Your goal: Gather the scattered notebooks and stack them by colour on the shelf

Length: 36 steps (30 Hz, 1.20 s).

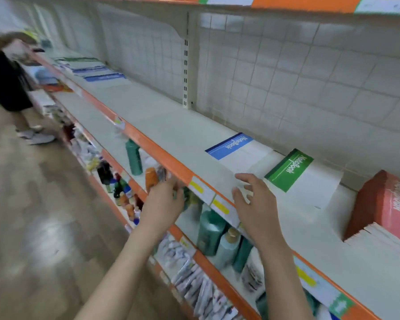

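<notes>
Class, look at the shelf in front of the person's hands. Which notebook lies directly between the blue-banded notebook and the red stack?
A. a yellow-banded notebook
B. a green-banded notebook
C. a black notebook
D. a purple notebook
B: the green-banded notebook lies flat on the shelf, right of the blue-banded notebook and left of the red stack.

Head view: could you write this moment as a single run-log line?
left hand: open, at shelf edge | right hand: open, over blue notebook | green notebook: beside | red stack: right
</notes>
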Tool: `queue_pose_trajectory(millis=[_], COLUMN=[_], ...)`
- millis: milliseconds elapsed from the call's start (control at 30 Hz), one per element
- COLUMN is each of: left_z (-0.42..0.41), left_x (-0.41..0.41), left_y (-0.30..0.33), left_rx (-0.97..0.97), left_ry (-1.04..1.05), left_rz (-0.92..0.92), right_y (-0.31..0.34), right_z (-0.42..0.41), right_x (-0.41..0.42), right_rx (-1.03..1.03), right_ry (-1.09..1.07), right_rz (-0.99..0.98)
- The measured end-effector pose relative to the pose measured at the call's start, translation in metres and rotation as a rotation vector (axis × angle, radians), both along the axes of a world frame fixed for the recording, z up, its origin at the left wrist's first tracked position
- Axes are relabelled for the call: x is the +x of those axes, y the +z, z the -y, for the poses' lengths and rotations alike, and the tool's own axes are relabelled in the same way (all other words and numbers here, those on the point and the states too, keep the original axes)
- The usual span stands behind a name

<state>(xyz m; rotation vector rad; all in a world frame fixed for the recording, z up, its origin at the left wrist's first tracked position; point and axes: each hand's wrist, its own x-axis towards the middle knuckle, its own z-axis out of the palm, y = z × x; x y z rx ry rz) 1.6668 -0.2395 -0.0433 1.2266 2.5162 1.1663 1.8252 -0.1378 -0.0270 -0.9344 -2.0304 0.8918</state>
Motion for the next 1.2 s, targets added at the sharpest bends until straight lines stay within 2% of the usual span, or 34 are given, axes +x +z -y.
queue_pose_trajectory(millis=[300,400,533,700,967,1200], left_z=[0.107,0.143,0.191,0.245,0.324,0.357], left_x=[-0.054,-0.08,-0.121,-0.179,-0.287,-0.368], left_y=[-0.027,-0.035,-0.04,-0.04,-0.033,-0.046], left_rx=[-0.127,-0.218,-0.239,-0.244,-0.192,-0.145], left_ry=[0.248,0.359,0.514,0.575,0.61,0.654], left_rz=[0.048,0.054,0.065,0.104,0.211,0.258], right_y=[-0.018,-0.027,-0.036,-0.044,-0.049,-0.053], right_z=[0.055,0.071,0.096,0.134,0.186,0.212], right_x=[-0.084,-0.122,-0.186,-0.269,-0.396,-0.488], right_rx=[-0.039,-0.019,-0.001,-0.039,-0.095,-0.07], right_ry=[0.431,0.532,0.645,0.778,0.783,0.844], right_rz=[0.187,0.26,0.304,0.359,0.365,0.343])
